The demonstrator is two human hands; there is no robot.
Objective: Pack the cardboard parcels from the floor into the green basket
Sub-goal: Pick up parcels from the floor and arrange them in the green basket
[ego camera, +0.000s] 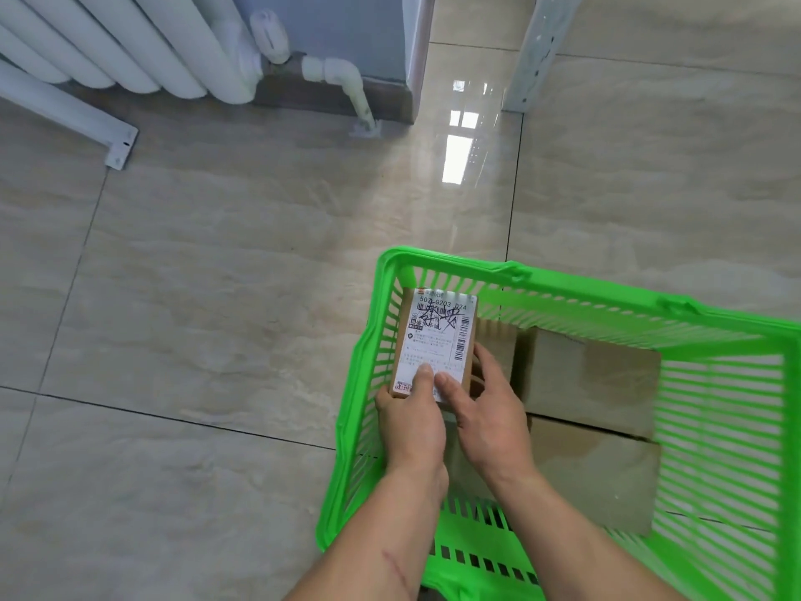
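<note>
A green slatted plastic basket (728,409) stands on the tiled floor at the lower right. Inside its left end, a small cardboard parcel (435,340) with a white shipping label faces up. My left hand (409,420) grips its near left corner, thumb on the label. My right hand (487,409) holds its near right edge, thumb on the label too. To the right in the basket lie two plain cardboard parcels, one farther (589,375) and one nearer (607,479). My forearms hide the basket's near left part.
A white radiator (108,41) with its pipe (346,80) lines the wall at the top left. A white bracket foot (121,145) rests on the floor below it. A grey metal shelf leg (533,54) stands at the top right. Glossy beige floor tiles (216,275) surround the basket.
</note>
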